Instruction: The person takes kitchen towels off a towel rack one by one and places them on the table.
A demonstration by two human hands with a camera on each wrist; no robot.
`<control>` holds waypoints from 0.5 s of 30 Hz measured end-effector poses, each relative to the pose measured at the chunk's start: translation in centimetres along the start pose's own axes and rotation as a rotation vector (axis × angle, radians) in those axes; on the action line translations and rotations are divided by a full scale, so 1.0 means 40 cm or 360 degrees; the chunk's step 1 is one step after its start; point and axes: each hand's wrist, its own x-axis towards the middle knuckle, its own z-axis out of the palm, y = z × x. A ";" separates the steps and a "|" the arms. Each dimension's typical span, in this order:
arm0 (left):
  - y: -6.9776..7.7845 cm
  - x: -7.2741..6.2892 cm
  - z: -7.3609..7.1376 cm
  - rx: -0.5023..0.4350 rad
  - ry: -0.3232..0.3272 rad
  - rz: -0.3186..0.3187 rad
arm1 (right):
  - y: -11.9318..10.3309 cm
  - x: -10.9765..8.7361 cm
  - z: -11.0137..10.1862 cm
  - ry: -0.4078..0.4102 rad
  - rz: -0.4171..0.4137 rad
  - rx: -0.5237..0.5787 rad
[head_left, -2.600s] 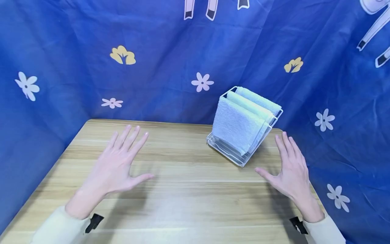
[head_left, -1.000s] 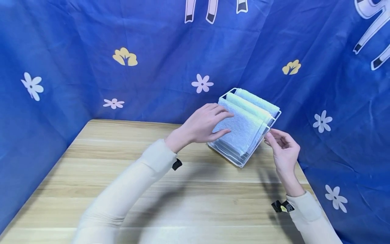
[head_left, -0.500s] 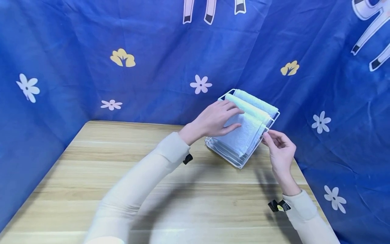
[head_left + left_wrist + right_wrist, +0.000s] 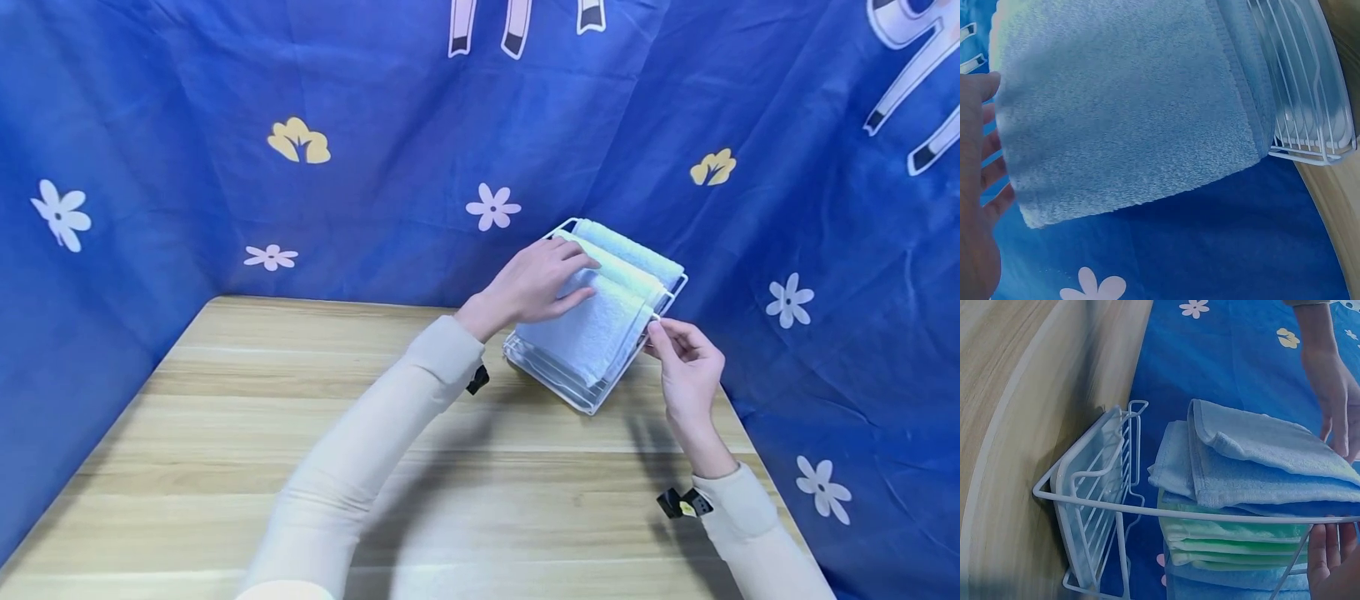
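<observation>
A white wire rack [image 4: 587,407] stands near the table's back right, with folded towels hung over its bars. In front is a light blue towel [image 4: 600,333], behind it a pale green towel [image 4: 617,271], and at the back another blue towel [image 4: 637,252]. My left hand [image 4: 536,279] is at the front blue towel's upper left, fingers loosely bent along its top fold and thumb apart from them. In the left wrist view those fingers [image 4: 994,172] lie right at the towel's edge. My right hand [image 4: 692,367] pinches the rack's right side wire between thumb and fingers.
A tray [image 4: 1075,525] lies under the wire grid at the rack's foot. The wooden table [image 4: 225,433] extends in front and to the left. A blue printed curtain [image 4: 390,167] hangs close behind the rack and along both sides.
Both hands have gone from spread above the table to the rack. The right hand has taken hold of its side wire; the left has moved right to the front towel's top.
</observation>
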 end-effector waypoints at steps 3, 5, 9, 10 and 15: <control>-0.001 0.004 0.011 0.0018 -0.0019 -0.0008 | 0.000 0.001 -0.001 -0.0013 0.0010 -0.0011; -0.001 0.007 0.017 0.0027 -0.0020 0.0002 | 0.000 0.001 -0.002 -0.0020 0.0011 -0.0018; 0.000 0.013 0.026 0.0030 -0.0003 0.0042 | 0.000 0.001 -0.002 -0.0030 -0.0001 -0.0009; 0.000 0.014 0.028 0.0027 0.0000 0.0051 | 0.001 0.001 -0.003 -0.0031 -0.0006 -0.0003; -0.002 0.019 0.030 -0.0001 0.0011 0.0078 | 0.001 0.002 -0.003 -0.0038 -0.0027 0.0017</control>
